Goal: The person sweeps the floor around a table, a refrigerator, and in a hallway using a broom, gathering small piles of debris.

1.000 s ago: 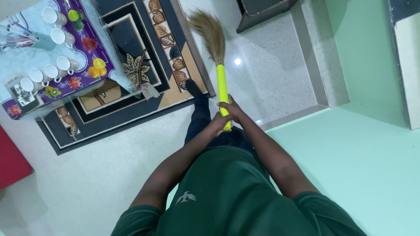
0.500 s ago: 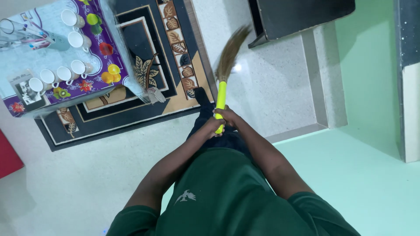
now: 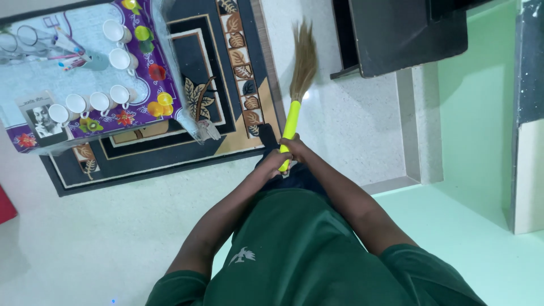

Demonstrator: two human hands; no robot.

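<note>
Grass broom (image 3: pixel 296 90) with a yellow plastic handle, held out in front of the person's body and angled slightly from the vertical in the head view. Its tan bristle end lies over the pale speckled floor (image 3: pixel 351 124), just beside the right edge of the patterned rug (image 3: pixel 226 73). The lower end of the handle is enclosed by both hands. Left hand (image 3: pixel 273 162): fingers wrapped fully round the handle from the left side. Right hand (image 3: pixel 294 149): closed on the same part of the handle from the right, touching the left hand; only a short yellow stub shows below them. Both forearms run back to a dark green short-sleeved shirt (image 3: pixel 294 255). The rug is dark, with leaf-motif borders in brown and cream. Over its left part stands a low bench (image 3: pixel 141 90) covered by a purple fruit-print cloth under clear plastic, carrying white cups (image 3: pixel 90 103) in a row and a small black-and-white photograph (image 3: pixel 39 116). Dark furniture (image 3: pixel 408 34) stands at the upper right, well apart from the broom. A mint-green surface (image 3: pixel 487 238) fills the lower right.
</note>
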